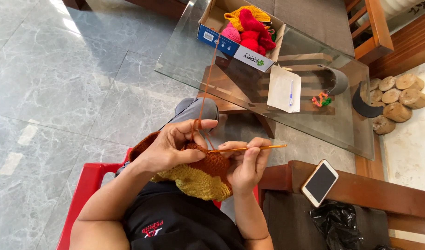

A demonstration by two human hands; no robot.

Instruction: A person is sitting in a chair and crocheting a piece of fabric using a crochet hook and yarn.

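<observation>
Right now the left hand pinches the brown-and-yellow crochet piece, its grip closed on it, while the right hand clamps an orange hook, yarn strand running up to the box

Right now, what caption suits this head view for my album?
Left hand holds brown-and-yellow crochet piece; right hand works orange crochet hook.

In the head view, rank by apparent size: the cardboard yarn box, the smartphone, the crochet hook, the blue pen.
1. Open cardboard box of yarn
2. White-edged smartphone with dark screen, nearer the camera, so partly flattered
3. Thin orange crochet hook in the right hand: long but slender
4. Blue pen
</observation>
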